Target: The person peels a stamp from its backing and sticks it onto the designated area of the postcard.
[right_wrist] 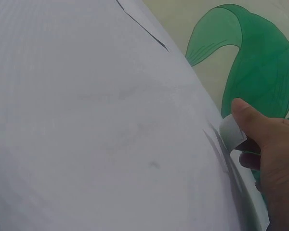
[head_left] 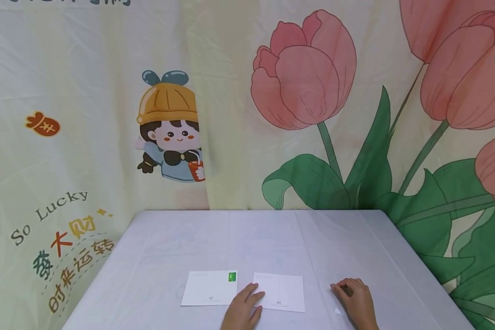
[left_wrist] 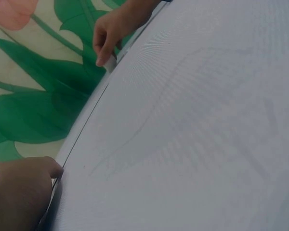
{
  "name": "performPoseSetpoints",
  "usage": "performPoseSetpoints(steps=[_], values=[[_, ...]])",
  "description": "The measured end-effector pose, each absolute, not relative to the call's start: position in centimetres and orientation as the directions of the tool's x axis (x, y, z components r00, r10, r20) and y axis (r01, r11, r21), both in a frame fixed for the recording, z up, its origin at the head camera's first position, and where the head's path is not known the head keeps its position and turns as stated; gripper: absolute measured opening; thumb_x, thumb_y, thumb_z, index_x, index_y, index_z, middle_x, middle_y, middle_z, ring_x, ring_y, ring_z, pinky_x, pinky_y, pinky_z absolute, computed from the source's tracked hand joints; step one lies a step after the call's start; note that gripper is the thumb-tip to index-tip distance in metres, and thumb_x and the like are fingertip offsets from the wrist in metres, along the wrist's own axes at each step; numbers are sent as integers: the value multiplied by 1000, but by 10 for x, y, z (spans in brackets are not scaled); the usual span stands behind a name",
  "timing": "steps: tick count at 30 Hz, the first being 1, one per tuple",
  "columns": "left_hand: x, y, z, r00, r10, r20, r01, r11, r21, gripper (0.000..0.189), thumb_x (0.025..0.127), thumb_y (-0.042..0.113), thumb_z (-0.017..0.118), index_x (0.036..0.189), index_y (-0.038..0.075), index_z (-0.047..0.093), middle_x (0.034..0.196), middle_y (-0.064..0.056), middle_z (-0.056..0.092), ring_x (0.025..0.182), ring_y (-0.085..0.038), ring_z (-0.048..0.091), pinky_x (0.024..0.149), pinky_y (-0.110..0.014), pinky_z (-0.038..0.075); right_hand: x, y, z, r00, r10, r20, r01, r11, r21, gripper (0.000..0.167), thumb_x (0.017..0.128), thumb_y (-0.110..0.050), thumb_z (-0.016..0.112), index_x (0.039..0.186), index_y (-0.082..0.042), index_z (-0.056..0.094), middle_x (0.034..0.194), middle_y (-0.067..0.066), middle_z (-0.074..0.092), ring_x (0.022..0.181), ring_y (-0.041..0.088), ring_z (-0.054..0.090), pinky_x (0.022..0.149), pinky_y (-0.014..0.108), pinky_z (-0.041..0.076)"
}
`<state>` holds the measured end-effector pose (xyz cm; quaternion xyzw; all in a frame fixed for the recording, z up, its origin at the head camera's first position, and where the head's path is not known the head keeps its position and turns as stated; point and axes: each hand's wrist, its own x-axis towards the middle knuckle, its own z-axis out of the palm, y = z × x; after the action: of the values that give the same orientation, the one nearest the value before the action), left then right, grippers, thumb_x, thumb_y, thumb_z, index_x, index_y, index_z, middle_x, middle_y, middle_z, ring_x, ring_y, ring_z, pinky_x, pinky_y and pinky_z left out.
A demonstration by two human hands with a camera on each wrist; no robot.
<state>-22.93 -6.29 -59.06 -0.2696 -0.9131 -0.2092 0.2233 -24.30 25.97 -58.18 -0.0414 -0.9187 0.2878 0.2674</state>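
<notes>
Though partly hidden, pale scrap point(right_wrist: 232, 132) pinched in right grip point(head_left: 356, 300), left grip point(head_left: 243, 307) loosely spread on card point(head_left: 283, 291).

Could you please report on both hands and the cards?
Left hand overlapping left edge of unstamped white rectangular card; right hand pinching small white serrated piece; white rectangular card with green stamp alongside.
</notes>
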Motion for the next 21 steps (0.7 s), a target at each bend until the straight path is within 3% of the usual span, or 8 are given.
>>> performPoseSetpoints(steps=[9, 21], values=[[-233, -64, -595, -647, 399, 650, 651, 732, 199, 28, 69, 18, 75, 96, 15, 69, 112, -10, 57, 102, -27, 56, 81, -40, 48, -242, 257, -579, -883, 229, 410, -62, 808, -586, 16, 72, -18, 79, 67, -17, 64, 66, -8, 60, 70, 13, 50, 71, 35, 38], [-238, -63, -595, -543, 380, 749, 741, 636, 215, 23, 65, 11, 75, 85, 17, 68, 103, -7, 58, 98, -24, 56, 81, -40, 46, -239, 241, -578, -860, 196, 472, -130, 809, -574, 20, 69, -21, 81, 62, -22, 63, 61, -15, 52, 64, 5, 43, 60, 26, 37]])
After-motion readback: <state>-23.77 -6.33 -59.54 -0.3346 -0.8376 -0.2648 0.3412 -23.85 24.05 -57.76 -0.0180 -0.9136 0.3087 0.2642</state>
